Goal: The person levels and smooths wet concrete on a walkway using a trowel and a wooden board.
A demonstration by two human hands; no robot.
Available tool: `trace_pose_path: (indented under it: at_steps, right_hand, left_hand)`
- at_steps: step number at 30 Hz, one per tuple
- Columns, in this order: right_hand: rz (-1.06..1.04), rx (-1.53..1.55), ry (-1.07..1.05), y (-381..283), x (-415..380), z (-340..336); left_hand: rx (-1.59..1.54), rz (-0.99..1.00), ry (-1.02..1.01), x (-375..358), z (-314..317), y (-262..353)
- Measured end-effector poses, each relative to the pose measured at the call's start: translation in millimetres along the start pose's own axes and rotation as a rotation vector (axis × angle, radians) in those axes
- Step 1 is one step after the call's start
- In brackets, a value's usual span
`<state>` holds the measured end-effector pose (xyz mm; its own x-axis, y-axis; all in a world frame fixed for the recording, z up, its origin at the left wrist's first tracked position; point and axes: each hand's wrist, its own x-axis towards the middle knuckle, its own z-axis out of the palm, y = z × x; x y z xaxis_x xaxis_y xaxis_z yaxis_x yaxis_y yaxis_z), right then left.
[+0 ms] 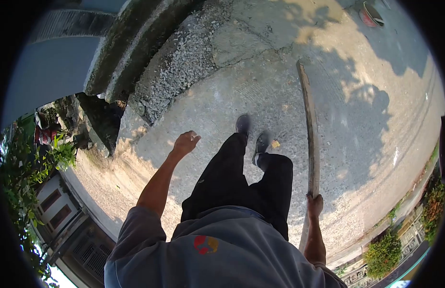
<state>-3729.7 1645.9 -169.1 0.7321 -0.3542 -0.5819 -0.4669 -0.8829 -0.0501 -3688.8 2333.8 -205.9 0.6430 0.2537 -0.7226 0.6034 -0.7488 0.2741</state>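
My right hand (315, 206) is wrapped round a long wooden plank (310, 129) at my right side. The plank reaches forward over the concrete, its far end rough and broken-looking, its near end passing behind my forearm. On the other side, my left hand (186, 143) hangs in the air beside my leg, away from any object. Its fingers are curled and the thumb points out to the right; whether anything small is inside I cannot make out.
Grey gravel (184, 62) lies along a stepped concrete edge (122, 53) at the upper left, near a dark gap (100, 120). A bucket (371, 15) with a reddish inside lies at the upper right. Leafy plants (62, 151) stand at the left, a bush (383, 254) at the lower right.
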Motion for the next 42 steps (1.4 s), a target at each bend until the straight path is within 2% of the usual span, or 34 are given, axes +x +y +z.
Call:
trace_pose_path:
  at_steps: [4,6,10,13,15,17,20,24,25,28,29,32,33,36,38,39,42]
  right_hand:
    - [-0.062,-0.042,0.011,12.1,19.7,49.6]
    - [-0.139,-0.018,0.048,32.0,36.4,86.3]
    - [-0.276,-0.013,0.112,64.2,91.5,160.4]
    - [-0.238,-0.011,0.117,91.3,139.3,229.9]
    - [-0.182,0.008,0.114,102.8,164.5,275.9]
    - [-0.169,-0.006,0.133,121.0,197.2,329.0]
    - [-0.177,0.022,0.206,124.9,243.7,394.8]
    - [-0.122,0.048,0.205,114.2,292.2,445.1]
    - [-0.052,0.044,0.173,110.7,303.6,455.1]
    - [-0.058,0.072,0.173,98.5,318.9,461.5]
    - [-0.085,0.038,0.242,93.6,315.8,460.4]
    - [-0.224,0.157,0.240,133.3,333.6,484.6]
    - [-0.212,0.118,0.223,127.4,334.7,482.0]
    - [-0.378,0.231,0.228,106.1,364.4,475.6]
    - [-0.478,-0.028,0.257,85.0,403.1,498.8]
    - [-0.526,-0.150,0.284,63.5,433.0,504.3]
    - [-0.422,-0.083,0.224,-58.5,440.7,474.9]
  left_hand:
    - [0.178,0.341,0.085,43.8,27.4,75.5]
    - [0.217,0.477,0.041,86.1,49.3,117.2]
    - [0.401,0.723,-0.030,172.3,120.1,208.8]
    - [0.579,0.842,-0.074,244.5,196.5,257.3]
    - [0.688,0.908,-0.095,292.2,253.0,278.1]
    - [0.799,1.150,0.088,341.3,310.3,281.0]
    - [0.846,1.292,0.062,386.9,344.4,305.3]
    - [0.936,1.302,-0.005,456.9,379.9,319.2]
    - [0.930,1.318,-0.027,472.6,385.0,317.5]
    - [0.839,1.467,-0.035,504.9,393.0,309.0]
    - [0.794,1.533,-0.025,513.7,392.8,308.1]
    - [0.725,1.626,0.064,524.6,394.2,304.0]
    - [0.713,1.621,0.072,529.4,387.8,304.8]
    - [0.702,1.537,0.106,548.7,354.8,297.8]
    - [0.712,1.431,0.155,573.3,309.8,279.5]
    - [0.760,1.346,0.153,581.2,284.3,269.9]
    - [0.833,1.180,0.161,601.9,233.7,224.1]
